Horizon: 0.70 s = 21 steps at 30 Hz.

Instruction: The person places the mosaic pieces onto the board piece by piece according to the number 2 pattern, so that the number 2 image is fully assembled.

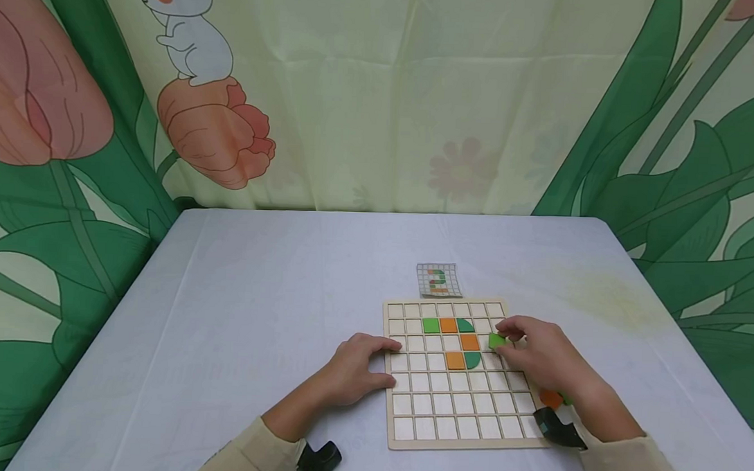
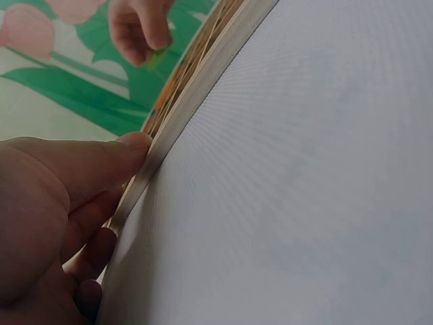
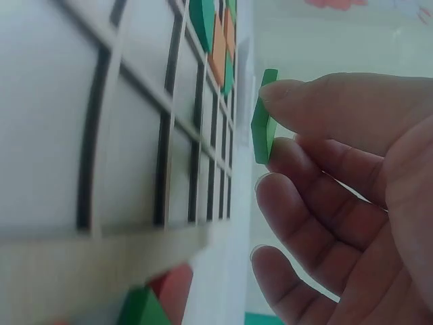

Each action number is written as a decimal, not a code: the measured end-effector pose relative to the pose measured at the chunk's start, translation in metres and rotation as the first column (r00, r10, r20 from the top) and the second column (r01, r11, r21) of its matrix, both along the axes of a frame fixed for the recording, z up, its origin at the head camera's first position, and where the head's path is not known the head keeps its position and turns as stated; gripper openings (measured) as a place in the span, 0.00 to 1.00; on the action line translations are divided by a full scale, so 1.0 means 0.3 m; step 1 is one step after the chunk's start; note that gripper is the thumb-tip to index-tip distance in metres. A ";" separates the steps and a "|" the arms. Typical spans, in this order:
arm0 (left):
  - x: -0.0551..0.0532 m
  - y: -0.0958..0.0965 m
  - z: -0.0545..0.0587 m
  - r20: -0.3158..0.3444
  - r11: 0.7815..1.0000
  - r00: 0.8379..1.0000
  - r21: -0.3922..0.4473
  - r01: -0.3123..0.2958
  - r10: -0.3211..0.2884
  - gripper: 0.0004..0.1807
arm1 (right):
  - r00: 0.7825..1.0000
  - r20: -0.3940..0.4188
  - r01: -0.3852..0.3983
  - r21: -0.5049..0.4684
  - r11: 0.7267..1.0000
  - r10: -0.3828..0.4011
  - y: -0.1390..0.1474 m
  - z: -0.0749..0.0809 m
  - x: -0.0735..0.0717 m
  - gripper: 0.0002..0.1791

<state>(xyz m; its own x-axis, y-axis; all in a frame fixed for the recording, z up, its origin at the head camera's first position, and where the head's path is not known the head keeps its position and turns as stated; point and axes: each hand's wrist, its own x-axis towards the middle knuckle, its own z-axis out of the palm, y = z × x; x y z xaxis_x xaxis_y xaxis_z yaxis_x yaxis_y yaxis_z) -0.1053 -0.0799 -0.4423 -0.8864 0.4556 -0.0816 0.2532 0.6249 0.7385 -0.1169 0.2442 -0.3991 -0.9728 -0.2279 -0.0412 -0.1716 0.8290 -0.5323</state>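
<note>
Nearest, at least one orange piece [image 1: 550,398] and one green piece [image 1: 566,400], partly hidden, lie by the right edge of one pale wooden grid board [image 1: 432,444]. The left hand [image 1: 352,373] touches its left rim, fingers spread, gripping nothing. The right hand [image 1: 544,353] pinches one light green square tile [image 1: 496,342] above the board; levelling it and squaring it to a cell should seat it cleanly. Cells hold one light green square [image 1: 431,325], three orange squares [image 1: 456,361], two dark green rounded tiles [image 1: 465,325]. Beyond, one printed grid card [image 1: 438,280] lies on the white-covered bench [image 1: 255,328].

The bare right forearm [image 1: 608,410] and black wrist-worn camera [image 1: 559,430] partly hide loose orange and green pieces [image 1: 550,399]; the small white gridded card [image 1: 427,275] bears coloured markings too tiny to read.
</note>
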 end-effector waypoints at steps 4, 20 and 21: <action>-0.001 0.000 0.000 0.002 1.000 1.000 -0.001 -0.001 0.001 0.27 | 1.000 0.008 -0.015 -0.006 1.000 0.015 -0.030 0.002 0.005 0.19; -0.002 -0.004 -0.005 -0.009 1.000 1.000 0.002 0.005 -0.005 0.27 | 0.992 -0.002 -0.126 -0.017 0.992 0.126 -0.133 0.004 0.028 0.15; -0.002 -0.004 -0.005 -0.009 1.000 1.000 0.002 0.005 -0.005 0.27 | 0.991 -0.001 -0.134 -0.016 0.991 0.134 -0.137 0.003 0.029 0.15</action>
